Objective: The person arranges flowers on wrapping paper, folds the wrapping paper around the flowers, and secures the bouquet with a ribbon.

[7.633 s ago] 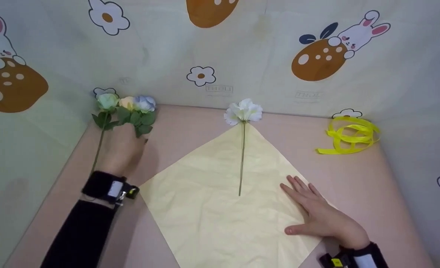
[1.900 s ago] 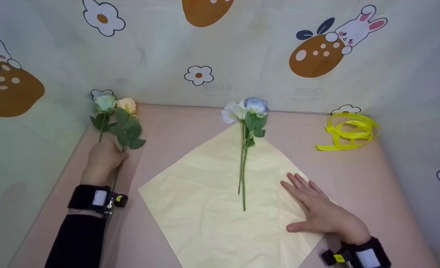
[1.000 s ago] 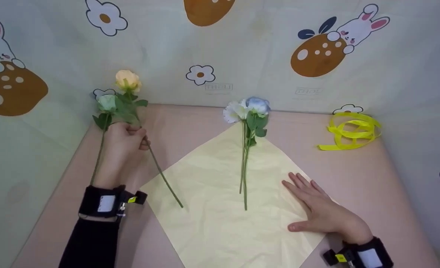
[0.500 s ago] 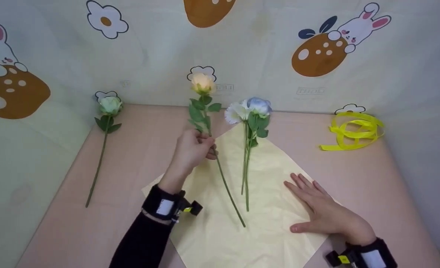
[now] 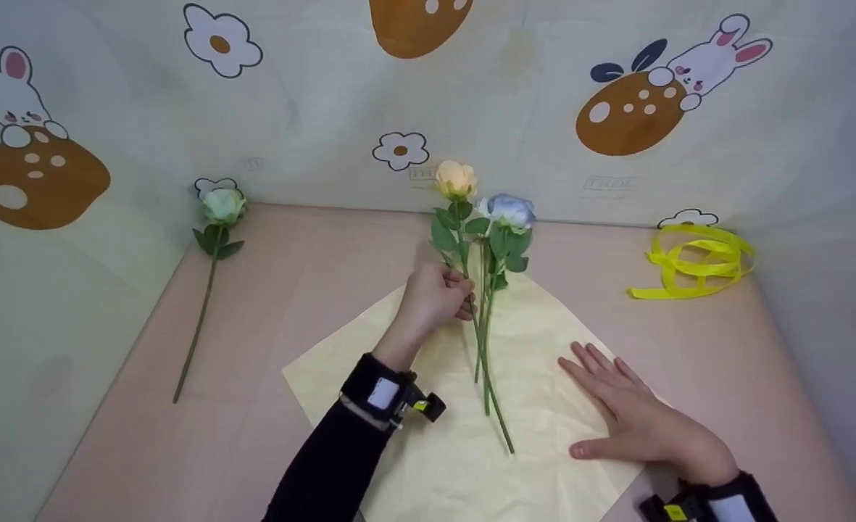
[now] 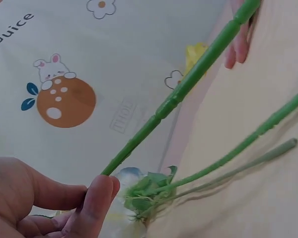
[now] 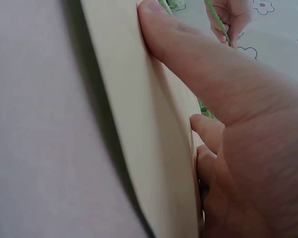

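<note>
My left hand [image 5: 436,296] pinches the stem of a peach artificial rose [image 5: 456,180] just below its leaves. In the left wrist view the green stem [image 6: 181,89] slants up from between thumb and fingers. Beside it a blue rose [image 5: 510,212] lies on a cream sheet of wrapping paper [image 5: 543,319]; a white flower [image 5: 483,208] is mostly hidden behind the leaves and the blue bloom. The held stem crosses over theirs in the head view. My right hand [image 5: 627,406] rests spread on the paper's right side, and its thumb [image 7: 174,29] lies along the sheet in the right wrist view.
A pale green rose [image 5: 223,207] lies alone at the left of the pink table [image 5: 283,290]. At the back right is a loose coil of yellow ribbon [image 5: 696,262]. A printed cloth wall [image 5: 312,109] stands behind and at both sides.
The blue rose went onto the paper beside the white flower. My left hand then picked up the peach rose at the left and carried it right to them. My right hand stays in place.
</note>
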Tool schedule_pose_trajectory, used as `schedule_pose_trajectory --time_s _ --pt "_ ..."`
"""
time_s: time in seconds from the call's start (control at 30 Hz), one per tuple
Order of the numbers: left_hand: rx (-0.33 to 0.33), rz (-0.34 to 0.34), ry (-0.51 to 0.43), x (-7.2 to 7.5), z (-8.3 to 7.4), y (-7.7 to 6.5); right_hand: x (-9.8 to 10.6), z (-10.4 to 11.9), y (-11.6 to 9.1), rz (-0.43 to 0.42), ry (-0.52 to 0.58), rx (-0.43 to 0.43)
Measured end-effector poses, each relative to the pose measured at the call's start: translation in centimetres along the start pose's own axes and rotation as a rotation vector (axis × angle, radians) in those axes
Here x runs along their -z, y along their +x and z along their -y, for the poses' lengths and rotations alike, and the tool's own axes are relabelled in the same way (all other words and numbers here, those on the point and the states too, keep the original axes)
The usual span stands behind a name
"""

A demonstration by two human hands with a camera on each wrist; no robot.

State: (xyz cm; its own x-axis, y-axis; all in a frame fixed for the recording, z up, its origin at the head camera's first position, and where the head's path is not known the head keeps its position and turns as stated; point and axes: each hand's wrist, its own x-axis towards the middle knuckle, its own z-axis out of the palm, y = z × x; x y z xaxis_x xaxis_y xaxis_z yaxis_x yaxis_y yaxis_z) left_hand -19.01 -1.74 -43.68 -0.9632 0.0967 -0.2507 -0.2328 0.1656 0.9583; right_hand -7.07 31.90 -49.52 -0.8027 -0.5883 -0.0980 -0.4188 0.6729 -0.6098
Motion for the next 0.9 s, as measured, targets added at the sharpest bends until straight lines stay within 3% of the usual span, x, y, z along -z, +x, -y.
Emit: schedule_pose_trajectory --time_s 0.2,0.5,0.8,0.9 --pt "-0.017 -0.028 0.083 -1.5 2.1 0.9 -0.2 0.0 -0.2 -0.006 -0.012 -0.003" --pt "-0.019 -0.032 0.133 -1.8 3.0 1.1 0.1 0.2 0.2 0.018 0.011 -0.019" --pt "-0.094 0.041 0.296 -1.7 3.6 1.1 -0.1 -0.1 0.2 -0.018 -0.018 0.028" --pt "-0.142 0.036 0.358 -1.7 3.5 0.9 -0.2 -0.1 0.1 -0.017 -0.016 0.024"
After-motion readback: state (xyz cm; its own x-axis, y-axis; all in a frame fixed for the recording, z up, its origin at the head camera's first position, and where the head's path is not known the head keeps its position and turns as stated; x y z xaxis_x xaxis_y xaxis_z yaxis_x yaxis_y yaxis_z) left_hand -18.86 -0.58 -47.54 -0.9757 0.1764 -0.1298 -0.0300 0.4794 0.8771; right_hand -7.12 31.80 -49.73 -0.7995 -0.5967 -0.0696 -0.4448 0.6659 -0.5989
